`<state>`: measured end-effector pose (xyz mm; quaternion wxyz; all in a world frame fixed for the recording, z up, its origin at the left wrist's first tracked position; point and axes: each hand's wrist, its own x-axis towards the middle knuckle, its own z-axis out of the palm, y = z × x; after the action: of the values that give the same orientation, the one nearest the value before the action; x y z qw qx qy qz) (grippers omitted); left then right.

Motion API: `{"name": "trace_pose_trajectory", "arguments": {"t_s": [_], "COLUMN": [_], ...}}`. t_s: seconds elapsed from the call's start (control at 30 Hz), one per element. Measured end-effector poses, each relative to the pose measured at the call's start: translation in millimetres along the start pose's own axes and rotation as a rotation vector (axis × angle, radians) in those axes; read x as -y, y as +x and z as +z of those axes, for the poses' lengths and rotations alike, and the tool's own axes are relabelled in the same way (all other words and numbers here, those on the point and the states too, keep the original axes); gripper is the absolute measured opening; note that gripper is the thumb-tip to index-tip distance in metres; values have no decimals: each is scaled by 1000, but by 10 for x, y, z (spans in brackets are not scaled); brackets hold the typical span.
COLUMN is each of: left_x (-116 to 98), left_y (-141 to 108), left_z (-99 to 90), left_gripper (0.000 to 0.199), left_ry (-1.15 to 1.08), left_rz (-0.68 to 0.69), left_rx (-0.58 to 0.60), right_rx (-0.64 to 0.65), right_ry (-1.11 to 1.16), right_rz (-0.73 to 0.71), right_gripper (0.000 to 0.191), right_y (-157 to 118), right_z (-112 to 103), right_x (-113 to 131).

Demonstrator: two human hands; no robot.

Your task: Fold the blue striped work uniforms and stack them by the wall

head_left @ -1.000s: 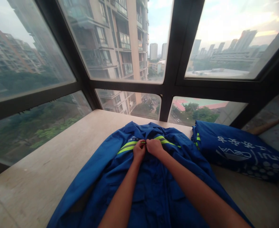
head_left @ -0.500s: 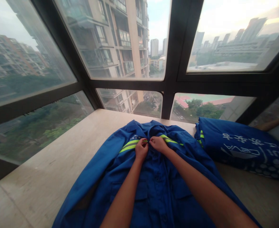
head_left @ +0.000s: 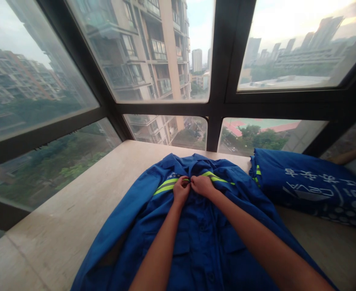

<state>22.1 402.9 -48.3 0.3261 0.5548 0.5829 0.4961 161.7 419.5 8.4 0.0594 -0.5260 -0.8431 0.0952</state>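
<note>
Before me, left hand [head_left: 181,191] and right hand [head_left: 202,185] pinch the front of a blue, yellow-striped cloth jacket [head_left: 200,246], seemingly laid face-up for access.

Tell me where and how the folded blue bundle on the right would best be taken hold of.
Probably grip the folded blue bundle by its left end, at the yellow-green stripes, coming from the near left with the right hand, the nearer one. That thick, folded end faces the hand, while the far side lies toward the window frame.

High-rise room, seemingly home | window sill [head_left: 75,206] | apartment block [head_left: 149,52] outside
</note>
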Motion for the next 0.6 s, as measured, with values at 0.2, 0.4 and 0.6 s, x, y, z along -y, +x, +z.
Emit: {"name": "trace_pose_trajectory", "arguments": {"t_s": [0.2, 0.4, 0.6], "left_x": [-9, 24, 39], "left_y": [-13, -8, -16], "left_z": [-23, -13, 6], "left_gripper": [29, 30, 38], "left_ry": [-24, -29, -36], "left_rz": [6, 7, 3], "left_rx": [24, 36, 34], "right_rx": [-15, 11, 30], "right_ry": [74, 15, -110], "right_rz": [-46, -103, -210], "right_gripper": [21, 23, 29], "right_y": [29, 47, -14], "right_z": [52, 17, -28], "right_x": [-132, -173, 70]}}
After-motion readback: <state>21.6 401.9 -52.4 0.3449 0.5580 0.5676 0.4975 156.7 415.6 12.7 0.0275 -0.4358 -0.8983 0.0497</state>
